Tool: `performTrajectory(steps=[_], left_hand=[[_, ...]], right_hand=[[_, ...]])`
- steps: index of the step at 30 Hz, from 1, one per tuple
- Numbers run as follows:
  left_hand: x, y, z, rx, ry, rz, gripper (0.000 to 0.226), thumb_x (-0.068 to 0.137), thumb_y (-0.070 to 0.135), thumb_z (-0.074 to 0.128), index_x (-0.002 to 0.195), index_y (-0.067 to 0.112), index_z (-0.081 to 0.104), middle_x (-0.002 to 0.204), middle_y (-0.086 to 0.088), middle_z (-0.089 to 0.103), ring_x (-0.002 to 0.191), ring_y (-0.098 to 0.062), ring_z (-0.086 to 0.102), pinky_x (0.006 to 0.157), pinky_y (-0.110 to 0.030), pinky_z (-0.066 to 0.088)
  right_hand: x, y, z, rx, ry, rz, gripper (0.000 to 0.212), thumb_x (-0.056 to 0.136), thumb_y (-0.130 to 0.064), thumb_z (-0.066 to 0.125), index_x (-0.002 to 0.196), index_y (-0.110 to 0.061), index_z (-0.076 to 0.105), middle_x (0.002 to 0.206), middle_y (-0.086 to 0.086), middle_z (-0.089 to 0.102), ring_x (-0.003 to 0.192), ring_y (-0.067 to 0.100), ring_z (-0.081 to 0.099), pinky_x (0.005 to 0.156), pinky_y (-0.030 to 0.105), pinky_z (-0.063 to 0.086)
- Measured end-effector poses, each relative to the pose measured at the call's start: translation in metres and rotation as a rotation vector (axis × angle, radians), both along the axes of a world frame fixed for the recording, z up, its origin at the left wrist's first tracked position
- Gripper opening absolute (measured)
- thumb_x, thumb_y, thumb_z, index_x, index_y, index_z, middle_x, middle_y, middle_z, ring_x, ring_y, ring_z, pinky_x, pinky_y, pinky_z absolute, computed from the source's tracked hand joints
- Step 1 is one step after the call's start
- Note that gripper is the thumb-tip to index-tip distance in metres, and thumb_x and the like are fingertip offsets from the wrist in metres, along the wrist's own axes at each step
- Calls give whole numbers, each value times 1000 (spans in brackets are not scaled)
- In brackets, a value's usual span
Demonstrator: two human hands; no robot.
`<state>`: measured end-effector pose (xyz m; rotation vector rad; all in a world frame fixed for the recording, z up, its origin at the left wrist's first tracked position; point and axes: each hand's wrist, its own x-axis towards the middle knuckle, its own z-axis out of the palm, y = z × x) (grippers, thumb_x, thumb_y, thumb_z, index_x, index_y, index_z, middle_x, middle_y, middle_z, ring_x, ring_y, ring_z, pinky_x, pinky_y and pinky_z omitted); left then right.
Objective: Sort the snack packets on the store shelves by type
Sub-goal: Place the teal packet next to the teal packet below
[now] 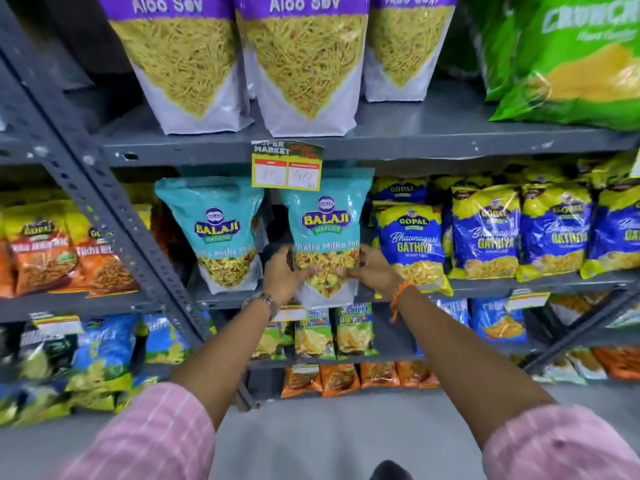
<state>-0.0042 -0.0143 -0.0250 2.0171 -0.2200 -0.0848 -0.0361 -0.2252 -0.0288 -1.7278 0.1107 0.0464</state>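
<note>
Both hands grasp one teal Balaji pouch at its lower half, the left hand on its left edge and the right hand on its right edge, thumbs over the clear window; the fingers behind it are hidden. The pouch stands upright at the front of the middle shelf, its base at or just over the shelf lip, though I cannot tell whether it rests there. A yellow price tag hanging from the upper shelf edge covers its top corner, and the handwritten figures are too blurred to read. A second teal pouch stands just to its left, glossy and soft-sided, with its print partly smeared. To the right, shiny blue-and-yellow Gathiya packets lean in a row, the last cut off by the frame. Above, tall Aloo Sev pouches lose their tops to the edge. The grey perforated steel upright masks orange packets on the left. Pink striped sleeves blur at the bottom.
</note>
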Motion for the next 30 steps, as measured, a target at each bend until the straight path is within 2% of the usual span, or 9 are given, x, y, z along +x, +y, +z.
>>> performTrajectory(steps=[3,6,12,15,17,19,21,24,30], left_hand=[[18,-1,7,27,-34,22,71,75,27,87,134,7,52,126,-8,70,112,-23,67,95,-42,57],[31,0,6,53,-51,39,74,73,32,89,133,10,51,128,-11,72,116,-27,69,98,-49,58],[44,-1,-11,35,-39,38,72,74,22,90,133,11,50,134,-11,68,124,-27,65,105,-50,55],[43,-1,-22,31,-23,34,72,75,21,88,134,9,49,134,-11,68,125,-28,64,106,-50,53],[41,-2,-26,17,-23,40,72,78,21,87,135,7,46,134,-12,66,125,-28,63,106,-45,53],[39,-3,-29,4,-21,61,69,80,19,84,134,6,42,129,-9,65,118,-24,62,96,-34,51],[36,-4,-31,-1,-13,74,68,83,18,82,134,5,40,126,-7,63,113,-20,60,91,-28,46],[36,-5,-32,-12,-8,80,65,84,16,81,132,5,39,131,-15,64,119,-28,62,96,-34,49],[47,-5,-32,-10,1,87,65,82,17,82,128,6,38,128,-19,65,119,-34,65,101,-51,55]], right_hand=[[19,-1,5,21,-26,1,60,77,14,73,131,8,49,116,14,63,93,6,64,70,15,59],[33,-1,4,16,-48,-8,63,76,12,75,132,3,49,117,13,63,99,13,63,76,18,60],[49,0,-12,-43,-81,-18,66,72,8,80,130,-1,51,125,15,65,112,21,62,85,25,59],[51,-2,-23,-67,-78,-24,67,70,4,83,130,-2,52,126,15,65,118,23,61,96,41,56],[51,-3,-28,-62,-79,-27,66,70,5,82,129,-2,52,120,12,66,109,15,63,95,40,55],[51,-4,-30,-65,-78,-23,67,69,6,83,127,-5,52,115,5,66,103,4,63,91,33,57],[50,-5,-34,-74,-76,-17,69,66,6,85,126,-5,52,116,4,66,106,9,64,92,34,57],[48,-7,-39,-90,-96,-29,69,67,5,85,128,-2,54,122,11,67,114,20,63,94,41,57],[50,-4,-39,-78,-95,-67,65,69,7,83,127,-1,54,124,15,66,114,21,61,95,44,55]])
